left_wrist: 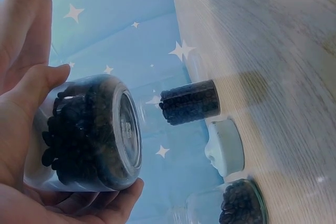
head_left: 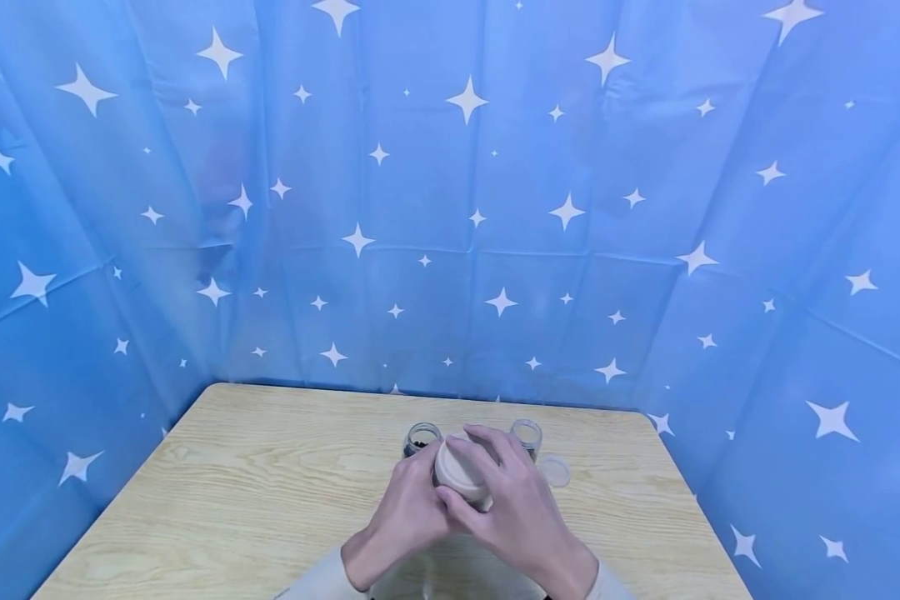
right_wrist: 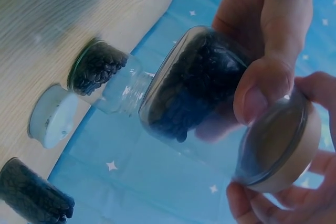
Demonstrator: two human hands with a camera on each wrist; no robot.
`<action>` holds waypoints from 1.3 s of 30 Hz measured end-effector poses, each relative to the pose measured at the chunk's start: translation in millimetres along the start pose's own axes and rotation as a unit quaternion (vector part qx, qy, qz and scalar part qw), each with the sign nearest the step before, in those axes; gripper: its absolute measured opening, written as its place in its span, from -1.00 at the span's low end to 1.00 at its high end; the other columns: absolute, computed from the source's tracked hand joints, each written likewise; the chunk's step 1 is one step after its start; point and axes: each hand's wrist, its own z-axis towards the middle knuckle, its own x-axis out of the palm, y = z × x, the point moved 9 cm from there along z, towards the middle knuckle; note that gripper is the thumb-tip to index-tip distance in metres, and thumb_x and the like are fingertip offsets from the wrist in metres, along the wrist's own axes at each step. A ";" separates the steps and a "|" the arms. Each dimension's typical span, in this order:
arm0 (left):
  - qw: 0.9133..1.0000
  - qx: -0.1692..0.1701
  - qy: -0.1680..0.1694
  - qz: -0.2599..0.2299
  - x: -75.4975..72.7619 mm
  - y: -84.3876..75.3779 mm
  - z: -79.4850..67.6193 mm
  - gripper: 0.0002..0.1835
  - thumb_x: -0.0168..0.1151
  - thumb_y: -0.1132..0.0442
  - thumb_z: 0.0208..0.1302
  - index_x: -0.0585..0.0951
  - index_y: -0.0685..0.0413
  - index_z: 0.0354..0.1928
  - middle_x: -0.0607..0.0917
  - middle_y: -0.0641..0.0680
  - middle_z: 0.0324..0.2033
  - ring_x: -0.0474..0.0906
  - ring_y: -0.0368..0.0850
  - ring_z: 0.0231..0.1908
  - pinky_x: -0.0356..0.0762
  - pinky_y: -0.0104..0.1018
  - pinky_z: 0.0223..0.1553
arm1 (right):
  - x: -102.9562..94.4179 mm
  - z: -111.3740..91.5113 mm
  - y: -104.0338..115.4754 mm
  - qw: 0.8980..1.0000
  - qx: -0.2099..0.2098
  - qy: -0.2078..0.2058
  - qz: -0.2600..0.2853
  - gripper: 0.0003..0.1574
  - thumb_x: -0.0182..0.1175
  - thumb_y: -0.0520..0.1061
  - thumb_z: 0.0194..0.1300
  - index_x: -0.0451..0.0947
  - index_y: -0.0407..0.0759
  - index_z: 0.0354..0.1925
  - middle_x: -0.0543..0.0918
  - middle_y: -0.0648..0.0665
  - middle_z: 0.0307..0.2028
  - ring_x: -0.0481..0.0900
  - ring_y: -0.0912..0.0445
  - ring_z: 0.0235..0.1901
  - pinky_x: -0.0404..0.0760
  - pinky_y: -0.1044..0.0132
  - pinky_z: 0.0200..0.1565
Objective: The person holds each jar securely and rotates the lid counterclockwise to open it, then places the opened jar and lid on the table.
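Observation:
My left hand grips a clear glass jar partly filled with dark beans, its fingers and thumb wrapped round the sides. In the left wrist view the jar's base faces the camera. My right hand holds a round pale lid by its rim, over the jar's mouth. From the right wrist view, the lid shows a clear seal round its inner edge and sits close to the left thumb. The jar's mouth is hidden, so I cannot tell whether the lid touches it.
Behind the hands stand two uncovered glass jars, one on the left and one on the right, both holding dark beans. Between them sits a white rounded object. A translucent disc lies on the wooden table at right.

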 end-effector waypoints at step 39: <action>0.996 -0.026 0.051 -0.075 9.2 5.2 -8.1 0.00 0.85 0.12 -0.07 0.57 -0.16 0.48 0.87 -0.06 0.06 0.82 -0.25 -0.02 0.84 -0.34 -0.03 | 3.4 -1.4 -12.1 0.972 -0.142 0.139 0.128 -0.16 0.52 -0.09 0.43 0.56 -0.02 0.60 0.63 -0.22 0.55 0.65 -0.07 0.52 0.82 0.04 0.41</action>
